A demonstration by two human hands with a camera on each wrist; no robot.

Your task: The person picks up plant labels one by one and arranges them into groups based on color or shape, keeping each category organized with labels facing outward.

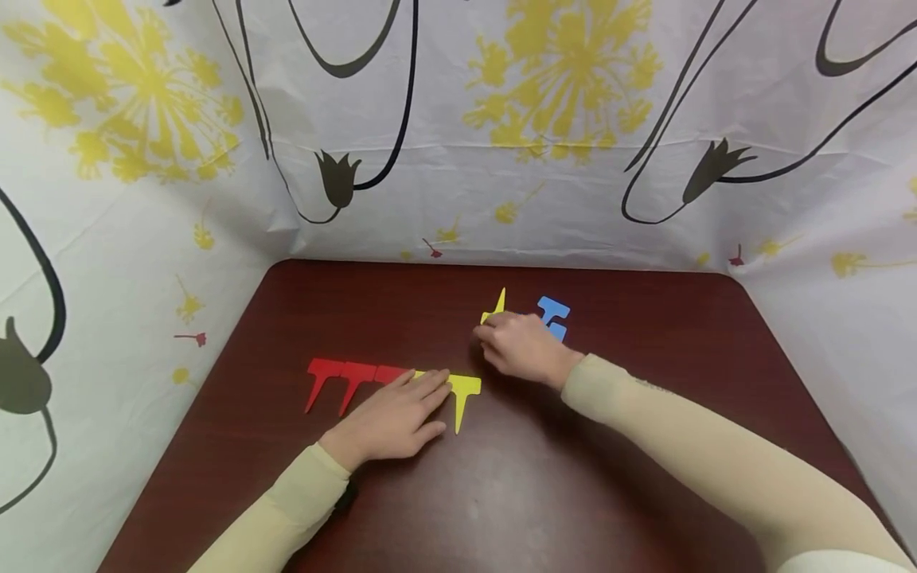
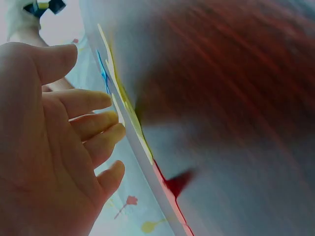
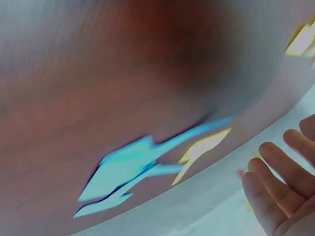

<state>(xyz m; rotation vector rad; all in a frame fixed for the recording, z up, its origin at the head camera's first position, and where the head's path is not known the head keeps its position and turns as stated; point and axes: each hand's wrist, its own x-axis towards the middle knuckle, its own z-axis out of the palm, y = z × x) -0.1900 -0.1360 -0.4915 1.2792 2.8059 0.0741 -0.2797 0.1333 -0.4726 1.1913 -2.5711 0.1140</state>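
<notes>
Left hand (image 1: 397,418) outstretched, gripping nothing, I'd steady the yellow tags (image 1: 467,385) lightly; right hand (image 1: 526,344) bent, grip unclear, toward the desk (image 1: 516,485)'s far edge.

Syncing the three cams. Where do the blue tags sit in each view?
Head: blue tags right of centre, partly hidden by the right hand.
Left wrist: blue tags upper left, thin slivers seen nearly edge-on.
Right wrist: blue tags in the lower half, mostly left of centre.
Shared landmark: yellow tags, visible in all three.
</notes>
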